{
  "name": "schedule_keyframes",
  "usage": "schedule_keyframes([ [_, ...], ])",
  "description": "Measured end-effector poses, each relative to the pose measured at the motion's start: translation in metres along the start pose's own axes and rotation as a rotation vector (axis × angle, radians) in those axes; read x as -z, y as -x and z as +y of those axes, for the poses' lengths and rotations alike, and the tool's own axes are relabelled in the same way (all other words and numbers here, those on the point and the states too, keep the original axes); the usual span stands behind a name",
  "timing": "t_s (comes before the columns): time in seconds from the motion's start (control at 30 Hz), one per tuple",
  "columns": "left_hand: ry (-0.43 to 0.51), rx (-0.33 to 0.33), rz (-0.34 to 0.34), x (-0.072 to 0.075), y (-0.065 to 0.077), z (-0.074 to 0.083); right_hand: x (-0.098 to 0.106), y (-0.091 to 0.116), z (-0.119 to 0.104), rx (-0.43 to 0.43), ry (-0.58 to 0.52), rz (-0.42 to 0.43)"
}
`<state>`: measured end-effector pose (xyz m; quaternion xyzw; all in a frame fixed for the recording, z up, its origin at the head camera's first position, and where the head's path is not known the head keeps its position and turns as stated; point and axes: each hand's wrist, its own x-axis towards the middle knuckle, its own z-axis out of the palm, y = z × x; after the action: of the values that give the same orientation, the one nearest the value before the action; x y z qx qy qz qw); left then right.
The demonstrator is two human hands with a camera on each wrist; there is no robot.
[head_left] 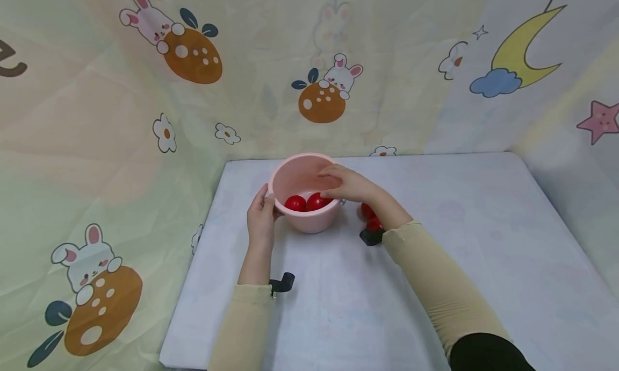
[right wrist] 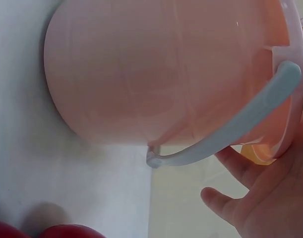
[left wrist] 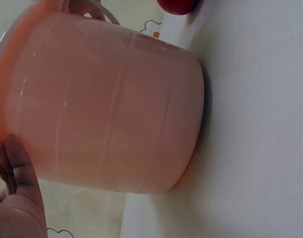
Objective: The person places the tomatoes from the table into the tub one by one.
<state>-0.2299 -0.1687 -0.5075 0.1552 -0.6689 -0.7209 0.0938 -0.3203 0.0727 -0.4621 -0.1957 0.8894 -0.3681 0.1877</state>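
A pink bucket (head_left: 311,223) stands on the white table, its mouth towards me. Its pale grey handle (right wrist: 225,131) hangs down on the right side. My left hand (head_left: 261,220) grips the bucket's left rim, and its fingers (left wrist: 22,168) show against the outer wall. Over the right rim reaches my right hand (head_left: 345,183), fingers spread inside the mouth and thumb close to a shiny red ball-like thing (head_left: 316,201). Whether the thumb touches it I cannot tell. Another red ball-like thing (head_left: 295,203) lies beside it in the bucket.
More red round things (head_left: 368,211) lie on the table (head_left: 464,242) by my right wrist, partly hidden by the forearm. Black wrist mounts (head_left: 282,283) stick out from both wrists. A printed cloth (head_left: 261,48) hangs behind the table and down its left side.
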Motion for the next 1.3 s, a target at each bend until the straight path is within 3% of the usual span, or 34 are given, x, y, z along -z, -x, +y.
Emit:
schedule_keyframes([
  [0.27, -0.012, 0.011, -0.001, -0.003, 0.002, 0.0, 0.001, 0.008, 0.004, 0.007, -0.019, 0.03],
  [0.4, -0.02, 0.008, -0.009, -0.004, 0.002, 0.0, 0.012, 0.028, 0.013, 0.021, -0.072, 0.11],
  [0.57, -0.048, -0.009, -0.013, -0.003, 0.003, 0.004, 0.028, 0.063, 0.042, -0.047, -0.109, 0.213],
  [0.7, -0.055, -0.01, -0.006, -0.002, 0.003, 0.007, 0.03, 0.09, 0.074, -0.116, -0.108, 0.217],
  [0.93, -0.052, 0.004, -0.004, 0.0, 0.002, 0.005, 0.011, 0.124, 0.116, -0.161, -0.139, 0.175],
  [1.13, -0.035, 0.018, -0.001, 0.002, 0.001, 0.004, -0.017, 0.131, 0.142, -0.174, -0.192, 0.134],
  [1.3, -0.008, 0.019, -0.016, 0.0, 0.002, 0.004, -0.03, 0.134, 0.153, -0.184, -0.208, 0.164],
])
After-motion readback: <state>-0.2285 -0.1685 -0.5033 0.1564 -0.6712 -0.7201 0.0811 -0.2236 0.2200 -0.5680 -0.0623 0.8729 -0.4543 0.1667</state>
